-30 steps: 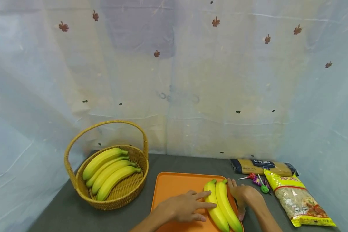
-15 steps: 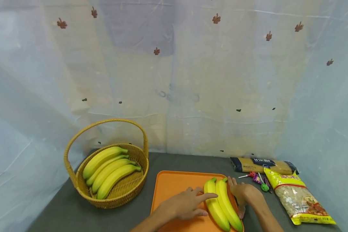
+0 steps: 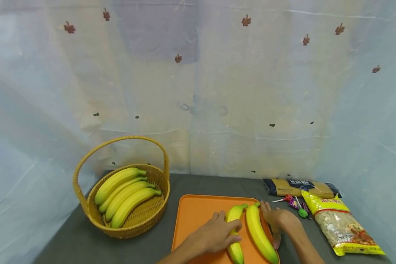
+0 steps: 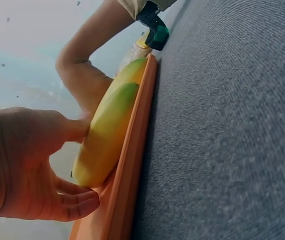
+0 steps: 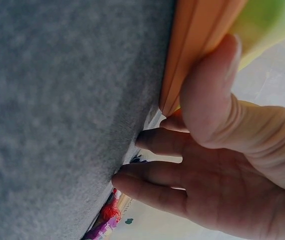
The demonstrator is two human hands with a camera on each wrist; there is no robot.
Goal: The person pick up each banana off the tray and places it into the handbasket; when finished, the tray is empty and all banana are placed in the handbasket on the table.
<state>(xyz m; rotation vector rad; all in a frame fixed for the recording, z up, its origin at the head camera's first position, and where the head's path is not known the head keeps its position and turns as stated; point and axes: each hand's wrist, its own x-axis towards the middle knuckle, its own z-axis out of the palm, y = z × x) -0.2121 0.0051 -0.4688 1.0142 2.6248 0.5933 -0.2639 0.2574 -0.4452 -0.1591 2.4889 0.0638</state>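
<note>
Two yellow bananas with green tips lie on an orange tray [image 3: 198, 209]. My left hand [image 3: 216, 233] grips the left banana [image 3: 234, 253], its fingers bent over the top. In the left wrist view, the thumb and fingers are on opposite sides of a banana [image 4: 105, 135]. The right banana [image 3: 260, 236] lies slanted a little apart from it, along the tray's right side. Outside that side, my right hand [image 3: 278, 222] stays on the tray's edge with fingers extended. The right wrist view has its thumb pressed against the orange rim [image 5: 195, 50].
A wicker basket [image 3: 148, 220] with a tall handle stands left, holding several bananas [image 3: 125, 198]. To the right are a spaghetti pack [image 3: 298, 189], several lollipops [image 3: 295, 205] and a yellow food bag [image 3: 343, 227]. A pale plastic sheet [image 3: 198, 91] hangs behind the grey table [image 3: 76, 242].
My left hand's fingers have curled from straight onto the left banana, which has shifted left and turned, opening a gap to the right banana. My right hand has stayed at the tray edge.
</note>
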